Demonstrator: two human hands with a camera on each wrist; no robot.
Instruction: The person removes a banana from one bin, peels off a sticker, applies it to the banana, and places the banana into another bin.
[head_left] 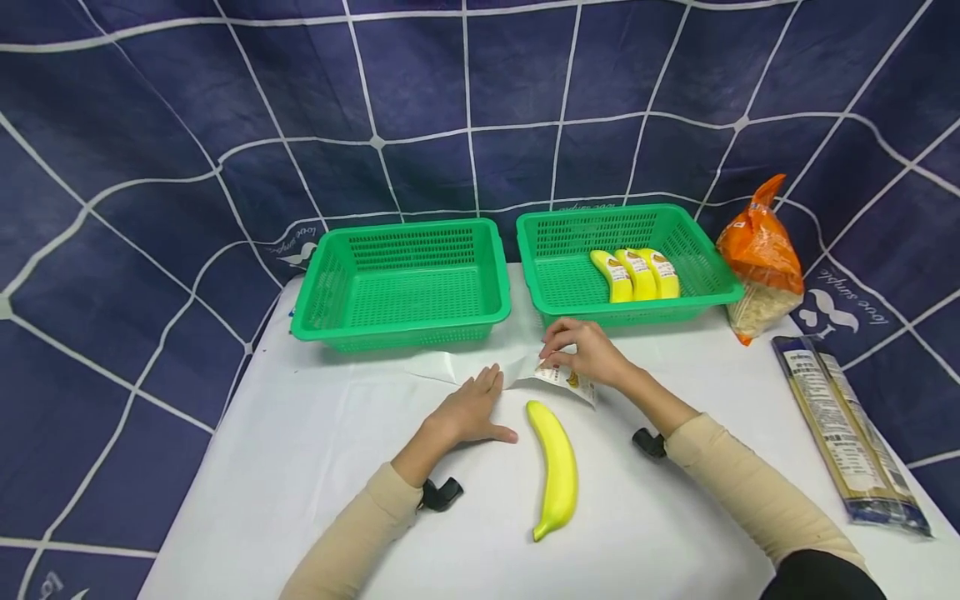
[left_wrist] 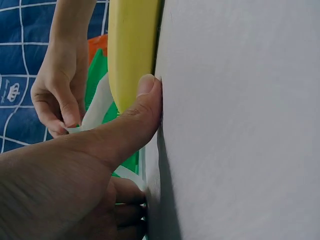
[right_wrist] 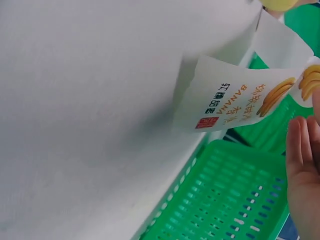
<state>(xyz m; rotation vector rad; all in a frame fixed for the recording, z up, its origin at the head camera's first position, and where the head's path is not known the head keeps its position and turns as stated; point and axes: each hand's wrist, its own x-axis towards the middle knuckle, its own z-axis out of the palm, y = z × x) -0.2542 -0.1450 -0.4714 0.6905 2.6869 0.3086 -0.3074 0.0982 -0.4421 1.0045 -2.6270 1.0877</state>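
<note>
The banana (left_wrist: 131,47) runs off the top edge in the left wrist view. The right hand (right_wrist: 304,172) is cut by the right edge in its wrist view, so its grip is hidden there. Small words on the noodle packet (head_left: 846,429) are too tiny to read.

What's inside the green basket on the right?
Three bananas with labels lie side by side in the right green basket, toward its right side. The rest of its floor looks bare. The near wall hides a thin strip of the bottom.
</note>
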